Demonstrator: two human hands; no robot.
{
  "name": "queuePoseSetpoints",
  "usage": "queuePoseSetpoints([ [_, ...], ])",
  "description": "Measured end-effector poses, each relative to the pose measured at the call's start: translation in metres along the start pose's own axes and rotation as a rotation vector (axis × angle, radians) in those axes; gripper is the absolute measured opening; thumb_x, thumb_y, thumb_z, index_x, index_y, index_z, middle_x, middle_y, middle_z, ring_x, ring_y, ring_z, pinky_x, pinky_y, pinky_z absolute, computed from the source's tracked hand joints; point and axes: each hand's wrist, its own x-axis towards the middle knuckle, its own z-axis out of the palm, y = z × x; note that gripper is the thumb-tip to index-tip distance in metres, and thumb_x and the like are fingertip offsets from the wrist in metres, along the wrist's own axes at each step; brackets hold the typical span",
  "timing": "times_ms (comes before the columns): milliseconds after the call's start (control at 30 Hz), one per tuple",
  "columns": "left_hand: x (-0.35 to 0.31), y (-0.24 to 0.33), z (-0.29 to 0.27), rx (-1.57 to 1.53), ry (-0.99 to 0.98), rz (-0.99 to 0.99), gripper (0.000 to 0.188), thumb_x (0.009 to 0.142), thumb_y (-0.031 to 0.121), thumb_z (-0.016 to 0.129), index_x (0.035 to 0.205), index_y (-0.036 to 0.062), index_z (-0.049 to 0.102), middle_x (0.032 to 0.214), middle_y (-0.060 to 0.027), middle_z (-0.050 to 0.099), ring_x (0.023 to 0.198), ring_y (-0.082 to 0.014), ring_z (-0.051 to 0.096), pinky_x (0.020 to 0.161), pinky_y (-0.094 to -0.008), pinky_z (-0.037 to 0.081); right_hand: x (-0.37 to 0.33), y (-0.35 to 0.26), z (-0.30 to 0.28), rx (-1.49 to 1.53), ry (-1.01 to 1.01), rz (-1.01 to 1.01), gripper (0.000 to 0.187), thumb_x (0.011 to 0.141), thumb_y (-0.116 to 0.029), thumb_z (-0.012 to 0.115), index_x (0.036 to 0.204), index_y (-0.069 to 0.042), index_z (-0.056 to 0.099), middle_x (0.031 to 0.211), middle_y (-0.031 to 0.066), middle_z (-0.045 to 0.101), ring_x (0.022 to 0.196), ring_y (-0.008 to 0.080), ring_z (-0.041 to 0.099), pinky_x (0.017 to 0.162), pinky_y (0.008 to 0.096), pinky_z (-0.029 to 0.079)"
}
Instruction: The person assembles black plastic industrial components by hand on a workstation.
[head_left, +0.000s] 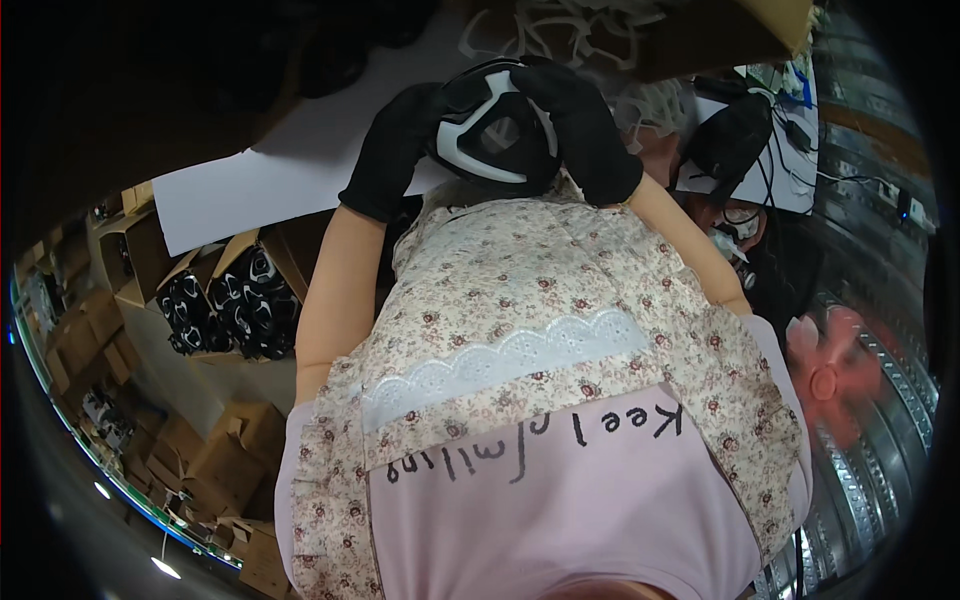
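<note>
Both my hands wear black gloves and hold one rounded black shell with white trim (pixel 480 155), vented like a small helmet, above the front edge of the table. My left hand (pixel 400 140) grips its left side, fingers curled over the upper rim. On the opposite side my right hand (pixel 585 130) clasps it, with the fingers reaching across the top. A white triangular frame lies over the shell's black face, with openings in it. The far side of the shell and some fingertips are hidden.
Beyond my hands, loose white plastic frames (pixel 575 30) lie near a cardboard box (pixel 775 25). A black device with cables (pixel 730 135) sits right on the white tabletop (pixel 220 200). Cartons of black-and-white pieces (pixel 250 300) stand lower left; a pink fan (pixel 825 380) is at right.
</note>
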Motion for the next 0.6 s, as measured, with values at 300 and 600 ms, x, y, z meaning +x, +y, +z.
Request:
queuePoseSetpoints([
  [300, -0.007, -0.001, 0.004, -0.051, 0.004, -0.03, 0.029, 0.098, 0.025, 0.055, 0.119, 0.005, 0.061, 0.101, -0.0017, 0.063, 0.087, -0.0103, 0.059, 0.075, -0.0253, 0.049, 0.0, -0.002, -0.014, -0.631, -0.044, -0.501, 0.034, 0.089, -0.026, 0.069, 0.111, 0.0, 0.064, 0.1, 0.0081, 0.062, 0.097, 0.016, 0.06, 0.081, 0.0275, 0.048],
  [600, -0.01, -0.002, 0.001, -0.072, -0.047, -0.002, 0.033, 0.098, 0.024, 0.056, 0.123, 0.0029, 0.058, 0.109, -0.0045, 0.063, 0.096, -0.0132, 0.061, 0.082, -0.029, 0.051, 0.001, 0.028, -0.007, -0.286, 0.178, -0.126, 0.039, 0.088, -0.03, 0.07, 0.108, 0.003, 0.065, 0.118, 0.0123, 0.059, 0.105, 0.0206, 0.06, 0.087, 0.0314, 0.048],
])
